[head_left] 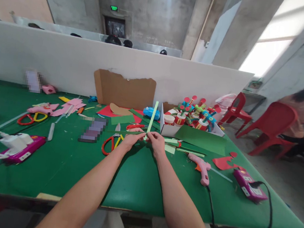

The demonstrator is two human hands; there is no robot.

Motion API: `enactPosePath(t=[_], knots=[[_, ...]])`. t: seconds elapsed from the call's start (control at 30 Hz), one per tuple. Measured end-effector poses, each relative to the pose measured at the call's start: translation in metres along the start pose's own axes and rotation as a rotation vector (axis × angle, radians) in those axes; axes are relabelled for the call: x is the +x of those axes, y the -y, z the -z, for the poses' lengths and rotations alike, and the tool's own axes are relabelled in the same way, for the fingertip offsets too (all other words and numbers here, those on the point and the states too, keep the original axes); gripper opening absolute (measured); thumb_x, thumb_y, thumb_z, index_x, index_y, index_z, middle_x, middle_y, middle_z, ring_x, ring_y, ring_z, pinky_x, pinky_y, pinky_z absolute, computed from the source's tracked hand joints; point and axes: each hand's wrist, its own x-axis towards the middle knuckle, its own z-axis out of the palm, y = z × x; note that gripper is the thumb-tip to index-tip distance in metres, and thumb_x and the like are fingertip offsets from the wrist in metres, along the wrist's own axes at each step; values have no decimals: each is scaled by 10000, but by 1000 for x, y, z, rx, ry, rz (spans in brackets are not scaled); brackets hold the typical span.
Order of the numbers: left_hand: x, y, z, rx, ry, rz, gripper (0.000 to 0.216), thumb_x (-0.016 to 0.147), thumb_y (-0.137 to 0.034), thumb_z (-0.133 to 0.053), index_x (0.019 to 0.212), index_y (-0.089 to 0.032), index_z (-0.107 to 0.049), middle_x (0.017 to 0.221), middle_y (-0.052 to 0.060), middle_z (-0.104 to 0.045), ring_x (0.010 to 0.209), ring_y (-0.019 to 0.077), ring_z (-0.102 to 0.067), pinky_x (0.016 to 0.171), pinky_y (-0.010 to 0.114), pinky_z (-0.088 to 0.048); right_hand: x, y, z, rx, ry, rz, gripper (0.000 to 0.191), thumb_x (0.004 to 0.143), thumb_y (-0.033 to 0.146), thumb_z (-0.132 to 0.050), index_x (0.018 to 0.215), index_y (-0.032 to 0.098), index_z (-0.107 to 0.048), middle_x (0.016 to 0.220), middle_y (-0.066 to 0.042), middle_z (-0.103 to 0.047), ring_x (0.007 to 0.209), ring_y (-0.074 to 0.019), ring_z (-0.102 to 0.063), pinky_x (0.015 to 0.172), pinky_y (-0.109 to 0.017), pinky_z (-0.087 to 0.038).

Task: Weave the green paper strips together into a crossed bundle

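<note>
My left hand (135, 137) and my right hand (156, 142) meet over the middle of the table, fingertips pinched close together. Between them a light green paper strip (153, 117) stands up, its lower end at the fingers. A dark green paper strip (124, 132) runs out leftward from the same spot, so the two appear to cross there. The exact fold is too small to make out. Just left of my left hand lie scissors (113, 141) with red and yellow handles. Red-handled pliers (136, 126) lie behind the fingers.
At right are a pink glue gun (202, 167), a purple power strip (250, 185) and red paper scraps (223, 162). A white box (169, 130) holds several paper-cup figures. Dark green paper (201, 138) leans before it. A phone (93, 130) and second scissors (32, 118) lie left.
</note>
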Motion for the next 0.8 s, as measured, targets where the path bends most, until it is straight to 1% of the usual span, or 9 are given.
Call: enactPosePath(t=[0.27, 0.47, 0.57, 0.67, 0.8], knots=[[0, 1, 3, 96, -4, -32, 247, 656, -410, -679, 602, -188, -586, 562, -27, -558, 574, 121, -518, 580, 243, -421, 1, -1, 1, -28, 9, -40, 328, 533, 461, -776, 626, 177, -640, 507, 34, -574, 506, -107, -521, 563, -265, -471], [2, 5, 3, 19, 0, 20, 266, 620, -417, -701, 624, -180, -580, 550, -36, -539, 543, 111, -499, 562, 243, -406, 1, -1, 2, -26, 29, -67, 356, 515, 481, -787, 624, 178, -635, 510, 33, -574, 497, -104, -519, 557, -267, -474], [2, 6, 3, -6, 12, 24, 278, 606, -416, -720, 613, -176, -579, 538, -37, -527, 529, 106, -482, 548, 242, -394, 2, -1, 3, -30, 49, -66, 349, 519, 475, -792, 623, 180, -635, 512, 32, -571, 500, -104, -521, 558, -266, -476], [1, 5, 2, -26, 28, 22, 302, 600, -429, -733, 609, -175, -570, 535, -37, -519, 526, 106, -477, 539, 244, -385, 2, -1, 3, -43, 60, -19, 331, 541, 469, -780, 620, 185, -629, 508, 33, -565, 502, -107, -524, 556, -262, -470], [2, 5, 0, -105, 55, 50, 340, 595, -458, -746, 649, -170, -574, 572, -33, -534, 550, 107, -505, 552, 244, -403, 3, -1, 2, -104, 21, 88, 281, 590, 447, -745, 627, 196, -625, 501, 38, -565, 505, -111, -523, 566, -261, -455]])
